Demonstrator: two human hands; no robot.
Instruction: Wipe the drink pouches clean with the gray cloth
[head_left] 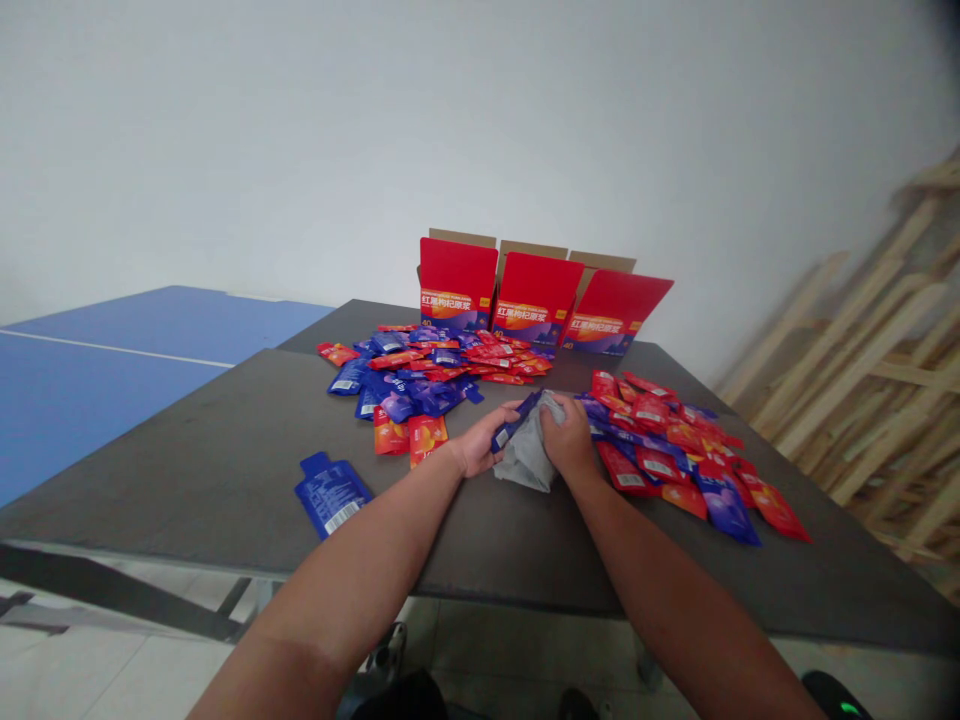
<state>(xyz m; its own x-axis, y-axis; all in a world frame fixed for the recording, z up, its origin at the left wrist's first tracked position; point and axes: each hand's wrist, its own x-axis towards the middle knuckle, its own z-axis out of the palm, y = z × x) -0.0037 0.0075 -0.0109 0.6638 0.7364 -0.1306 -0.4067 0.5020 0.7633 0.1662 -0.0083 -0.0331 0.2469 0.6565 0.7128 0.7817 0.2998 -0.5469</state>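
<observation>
In the head view my left hand (480,443) is closed around a blue pouch (515,420), held a little above the middle of the table. My right hand (568,437) grips a grey cloth (527,455), which touches the pouch and hangs below it. A heap of red and blue pouches (420,370) lies beyond my left hand. Another pile of red and blue pouches (667,440) spreads to the right of my right hand. A single blue pouch (332,493) lies flat left of my left forearm, partly covered by it.
Three open red cartons (534,290) stand side by side at the table's far edge, flaps up. The dark table (247,440) borders a blue table-tennis table (135,360) on the left. Wooden frames (862,370) lean against the wall at right.
</observation>
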